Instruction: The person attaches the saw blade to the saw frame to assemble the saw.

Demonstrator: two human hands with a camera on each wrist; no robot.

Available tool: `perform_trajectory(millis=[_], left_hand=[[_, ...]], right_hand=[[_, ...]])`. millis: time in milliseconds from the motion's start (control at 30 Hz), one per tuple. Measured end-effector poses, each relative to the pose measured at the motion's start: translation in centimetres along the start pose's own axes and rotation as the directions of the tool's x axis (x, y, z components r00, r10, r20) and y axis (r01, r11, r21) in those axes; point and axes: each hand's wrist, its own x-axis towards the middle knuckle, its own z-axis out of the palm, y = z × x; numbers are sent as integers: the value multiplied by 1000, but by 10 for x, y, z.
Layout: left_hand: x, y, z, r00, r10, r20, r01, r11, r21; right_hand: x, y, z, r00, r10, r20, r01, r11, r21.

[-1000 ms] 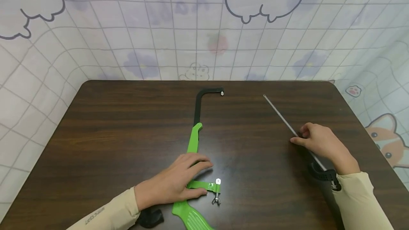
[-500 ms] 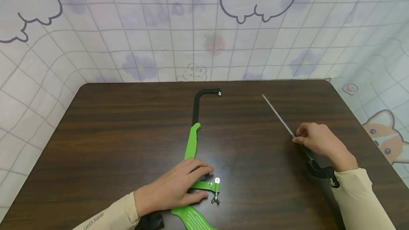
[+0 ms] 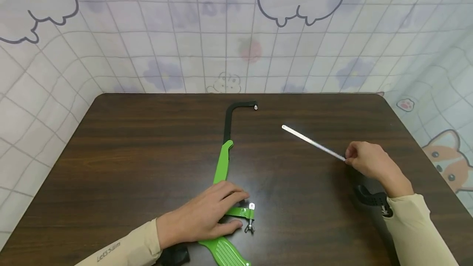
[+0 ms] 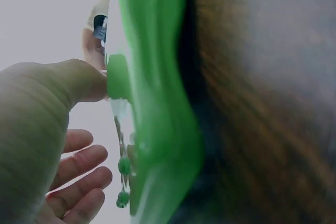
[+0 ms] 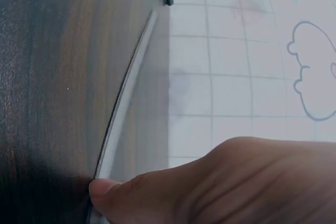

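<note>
A hacksaw frame (image 3: 222, 165) with a green handle and a black bent front arm lies lengthwise on the table, its blade pins bare. A wing nut (image 3: 249, 228) sits on its green near arm. My left hand (image 3: 205, 216) lies across the frame's middle, fingers spread and loosely bent, covering part of it; in the left wrist view the thumb is right at the green frame (image 4: 152, 87). To the right, my right hand (image 3: 371, 164) pinches a thin silvery hacksaw blade (image 3: 312, 143) between thumb and fingers. The blade's far end points left and away; its near end is hidden.
The dark wood-grain table (image 3: 148, 134) meets a patterned cloth backdrop (image 3: 207, 44) at its back and sides. Black wrist straps are on both wrists, the right strap (image 3: 369, 197) hanging low over the table.
The blade's far end has swung left and nearer, and its flat side now shows bright. The left hand has slid only slightly; the hacksaw frame lies almost as before.
</note>
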Motion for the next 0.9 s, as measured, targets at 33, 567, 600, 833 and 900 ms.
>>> perform_trajectory(millis=[33,567,600,833,900], left_hand=[[0,0,0,1000,2,4,-2,1000,-1],[0,3,3,1000,11,5,-11,1000,4],[0,3,3,1000,8,9,-8,1000,1],[0,4,3,1000,5,11,-5,1000,5],[0,4,3,1000,11,8,-11,1000,8]], right_hand=[[0,0,1,1000,0,-1,0,1000,0],[-1,2,-2,998,57,37,-58,998,26],[-1,2,-3,998,58,38,-59,998,25],[-1,3,-4,998,53,39,-54,998,34],[-1,2,-3,999,39,34,-40,998,40]])
